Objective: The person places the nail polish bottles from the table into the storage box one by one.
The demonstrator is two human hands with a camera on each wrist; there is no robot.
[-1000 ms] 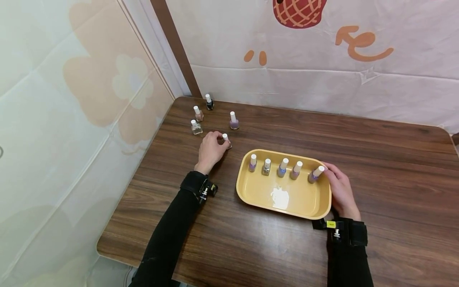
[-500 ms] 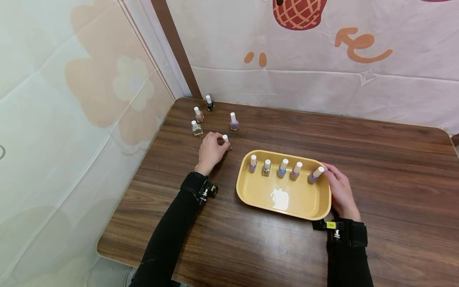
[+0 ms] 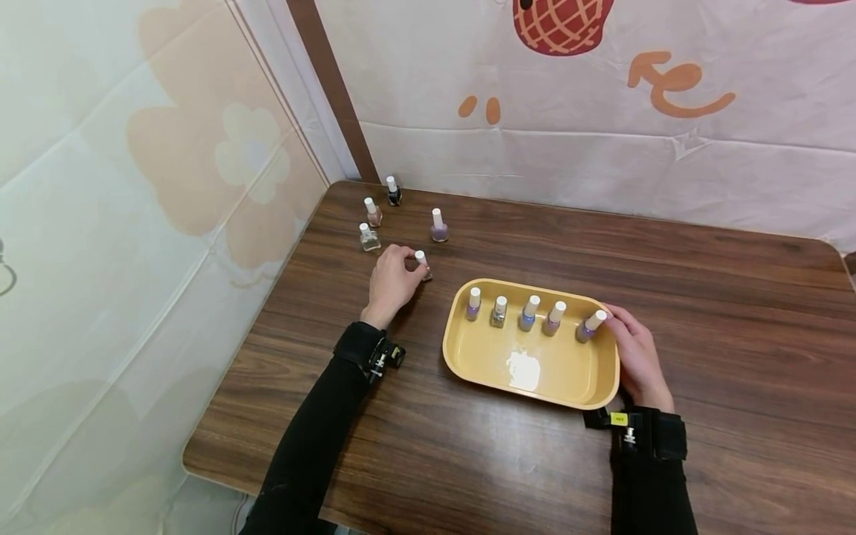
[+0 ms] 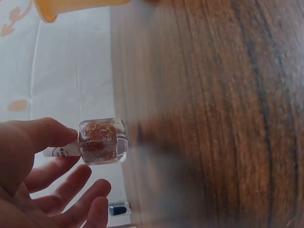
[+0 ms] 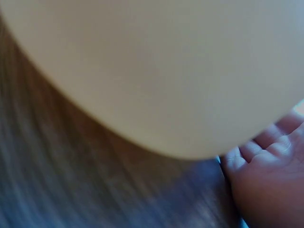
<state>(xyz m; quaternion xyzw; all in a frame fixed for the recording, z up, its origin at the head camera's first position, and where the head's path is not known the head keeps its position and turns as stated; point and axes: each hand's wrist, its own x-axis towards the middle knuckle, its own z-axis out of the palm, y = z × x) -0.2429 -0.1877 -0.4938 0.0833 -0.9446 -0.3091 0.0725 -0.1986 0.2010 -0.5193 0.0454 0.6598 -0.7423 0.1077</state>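
My left hand (image 3: 393, 284) pinches a small nail polish bottle (image 4: 100, 141) by its white cap between thumb and index finger. Its glass is clear with reddish-brown, glittery contents; the other fingers are loosely bent below. In the head view this bottle is partly hidden by the fingers. My right hand (image 3: 640, 357) holds the right end of a yellow tray (image 3: 495, 371), fingers at its back right corner. Several white-capped polish bottles stand in a row along the tray's back side, among them a blue one (image 3: 527, 319). The rightmost purple bottle (image 3: 586, 331) leans towards the right hand.
Beyond the left hand stand a clear bottle (image 3: 369, 239), a pinkish-brown one (image 3: 374, 216), a black one (image 3: 394, 195) and a lilac one (image 3: 438, 231). They are on the brown wooden table (image 3: 735, 334). A printed curtain (image 3: 588, 163) hangs behind the table's back edge.
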